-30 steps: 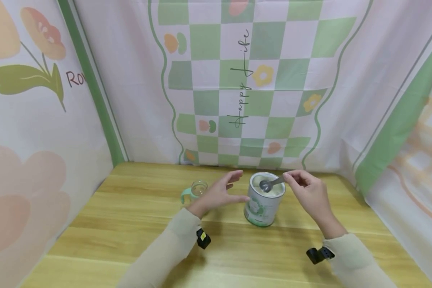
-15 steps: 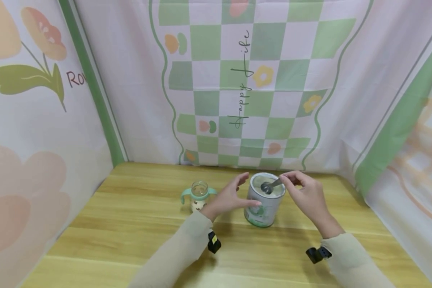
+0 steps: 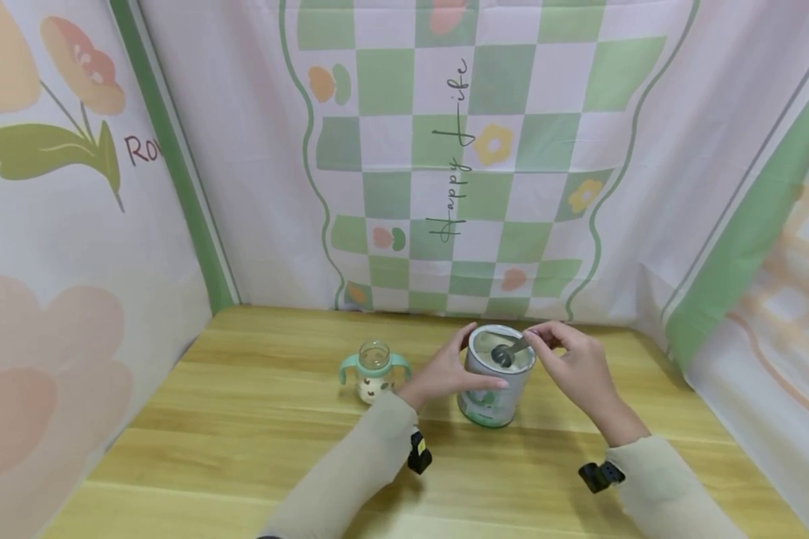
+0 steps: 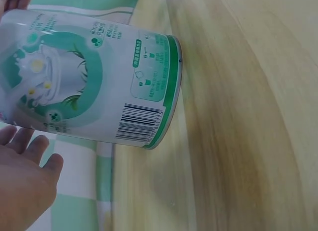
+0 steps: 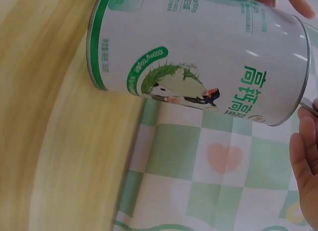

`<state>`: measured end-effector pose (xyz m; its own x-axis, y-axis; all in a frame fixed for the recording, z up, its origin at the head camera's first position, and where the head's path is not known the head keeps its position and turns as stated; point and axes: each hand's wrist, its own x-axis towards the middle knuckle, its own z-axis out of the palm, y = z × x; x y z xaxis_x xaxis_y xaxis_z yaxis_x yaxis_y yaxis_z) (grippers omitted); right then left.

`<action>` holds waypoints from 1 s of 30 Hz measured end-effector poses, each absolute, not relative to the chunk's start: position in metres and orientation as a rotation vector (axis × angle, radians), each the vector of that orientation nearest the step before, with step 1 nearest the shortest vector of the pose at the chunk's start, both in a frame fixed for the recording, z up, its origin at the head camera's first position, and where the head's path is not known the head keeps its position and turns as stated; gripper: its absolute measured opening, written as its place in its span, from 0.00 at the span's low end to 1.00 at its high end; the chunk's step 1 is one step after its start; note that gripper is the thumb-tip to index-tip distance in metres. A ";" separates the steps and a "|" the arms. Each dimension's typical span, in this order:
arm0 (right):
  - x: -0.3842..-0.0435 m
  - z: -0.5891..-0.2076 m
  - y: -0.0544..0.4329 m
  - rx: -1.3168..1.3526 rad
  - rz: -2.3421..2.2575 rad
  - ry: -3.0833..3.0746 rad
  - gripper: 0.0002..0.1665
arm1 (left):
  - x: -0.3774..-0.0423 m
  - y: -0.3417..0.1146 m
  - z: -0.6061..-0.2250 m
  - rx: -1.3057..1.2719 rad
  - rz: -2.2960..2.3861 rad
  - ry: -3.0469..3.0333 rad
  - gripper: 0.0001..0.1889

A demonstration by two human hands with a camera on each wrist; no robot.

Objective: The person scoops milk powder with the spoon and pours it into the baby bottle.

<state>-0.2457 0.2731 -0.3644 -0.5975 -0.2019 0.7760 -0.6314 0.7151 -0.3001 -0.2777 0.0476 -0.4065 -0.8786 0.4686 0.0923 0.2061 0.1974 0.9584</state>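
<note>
Right at the mouth of a milk powder can [image 3: 495,408], a dark gray measuring scoop [image 3: 502,356] has its bowl end pointing left and down, long axis slanting up to the right along the handle. Can't tell if the bowl touches the powder [image 3: 486,346]. Can's upright on the wood-grain table [image 3: 243,442]. Right hand [image 3: 575,361] is off to the right, pinching the handle end, so pretty narrow. Left hand [image 3: 445,370] is spread wide by the can's left side, thumb across the front; can't tell whether it's touching. Near that wrist stands a two-handled baby bottle [image 3: 375,378], and checkered cloth [image 3: 438,187] hangs behind.
</note>
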 end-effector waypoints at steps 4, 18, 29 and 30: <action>-0.245 -0.362 0.273 0.682 0.666 -2.174 0.07 | -0.278 0.052 -0.407 0.674 1.763 2.237 0.56; -0.249 -0.361 0.271 0.862 0.498 -2.201 0.10 | -0.281 0.059 -0.418 0.651 1.829 2.145 0.49; -0.245 -0.352 0.264 1.002 0.454 -2.274 0.13 | -0.279 0.059 -0.415 0.683 1.843 2.124 0.47; -0.244 -0.351 0.264 1.007 0.453 -2.277 0.13 | -0.279 0.059 -0.415 0.684 1.845 2.121 0.46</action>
